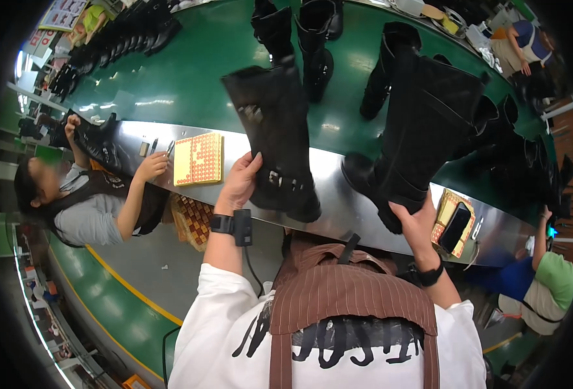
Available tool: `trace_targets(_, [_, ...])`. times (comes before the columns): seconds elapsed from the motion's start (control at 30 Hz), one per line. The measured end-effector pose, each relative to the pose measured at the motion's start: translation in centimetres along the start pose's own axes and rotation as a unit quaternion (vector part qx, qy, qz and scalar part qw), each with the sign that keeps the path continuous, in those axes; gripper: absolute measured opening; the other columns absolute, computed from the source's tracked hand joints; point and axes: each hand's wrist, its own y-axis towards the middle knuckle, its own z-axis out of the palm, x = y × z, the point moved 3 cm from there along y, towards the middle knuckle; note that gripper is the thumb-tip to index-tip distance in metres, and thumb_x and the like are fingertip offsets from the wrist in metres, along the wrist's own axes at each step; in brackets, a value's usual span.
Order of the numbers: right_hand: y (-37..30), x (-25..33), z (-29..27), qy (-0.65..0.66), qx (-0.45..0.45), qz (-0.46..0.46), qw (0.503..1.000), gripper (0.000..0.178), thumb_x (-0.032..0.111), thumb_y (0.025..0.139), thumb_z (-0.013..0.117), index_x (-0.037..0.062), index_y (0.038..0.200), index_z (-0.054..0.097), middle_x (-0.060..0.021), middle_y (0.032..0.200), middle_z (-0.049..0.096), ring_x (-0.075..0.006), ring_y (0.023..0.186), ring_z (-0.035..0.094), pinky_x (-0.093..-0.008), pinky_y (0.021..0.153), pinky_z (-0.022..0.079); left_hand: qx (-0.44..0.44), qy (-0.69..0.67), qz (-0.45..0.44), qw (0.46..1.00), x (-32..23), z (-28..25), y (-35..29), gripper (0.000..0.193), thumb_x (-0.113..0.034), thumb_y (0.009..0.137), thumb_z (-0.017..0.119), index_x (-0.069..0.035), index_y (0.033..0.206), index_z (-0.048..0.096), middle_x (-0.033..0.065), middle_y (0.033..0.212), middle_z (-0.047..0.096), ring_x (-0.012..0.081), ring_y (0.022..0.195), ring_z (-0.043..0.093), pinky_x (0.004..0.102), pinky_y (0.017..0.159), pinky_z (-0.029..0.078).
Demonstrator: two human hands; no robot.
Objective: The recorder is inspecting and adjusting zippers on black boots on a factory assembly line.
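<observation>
In front of me runs a long counter with a polished metal edge; behind it lies a green conveyor belt. On the metal edge lie a yellow sticker sheet, small tools and, to my right, a dark phone on a patterned pad. On the belt stand black boots: a pair ahead and a row at far left.

Two tall black boots are held above the steel bench edge. The left boot, with silver buckles, tilts shaft away, its heel end gripped. The right boot leans right, its sole underneath cupped.
</observation>
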Motion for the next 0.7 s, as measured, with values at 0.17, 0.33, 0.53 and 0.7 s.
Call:
trace_targets(0.17, [-0.9,-7.6,5.2,-0.157,0.094,-0.12,0.976,0.066,0.014,0.078,0.082,-0.0024,0.133,0.049,-0.0182,0.128,0.06,-0.0267,0.121,0.057,-0.0371,0.103,0.045,0.428,0.18,0.163,0.871,-3.2,5.1,1.9,0.021,-0.018,0.097,0.057,-0.001,0.104,0.066,0.0118,0.112,0.066,0.0306,0.125,0.053,0.0469,0.115,0.032])
trace_targets(0.33, [-1.0,-12.3,6.6,-0.098,0.23,-0.005,0.968,0.062,0.016,0.08,0.077,0.0019,0.135,0.053,-0.0193,0.131,0.057,-0.0326,0.126,0.051,-0.0407,0.107,0.041,0.097,0.092,-0.194,0.972,3.0,3.3,1.6,0.03,-0.019,0.101,0.054,-0.001,0.124,0.06,0.0116,0.127,0.063,0.0254,0.124,0.054,0.0375,0.113,0.038])
trace_targets(0.53, [4.6,-15.9,5.4,0.058,0.148,0.202,0.966,0.031,0.012,0.096,0.055,0.0015,0.125,0.059,-0.0122,0.124,0.063,-0.0245,0.103,0.065,-0.0353,0.089,0.051,-0.109,0.004,-0.002,0.994,1.5,3.4,-2.0,0.033,-0.017,0.102,0.05,-0.002,0.132,0.051,0.0146,0.13,0.057,0.0224,0.118,0.057,0.0399,0.104,0.047])
trace_targets(0.7, [3.5,-17.8,12.1,-0.081,0.173,0.029,0.981,0.038,0.031,0.099,0.05,0.0016,0.121,0.059,-0.0253,0.113,0.066,-0.0384,0.106,0.064,-0.0445,0.092,0.048,-0.145,0.08,-0.025,0.986,6.1,4.9,-3.1,0.037,-0.018,0.104,0.05,-0.004,0.137,0.046,0.0107,0.118,0.057,0.0191,0.106,0.057,0.0348,0.096,0.047])
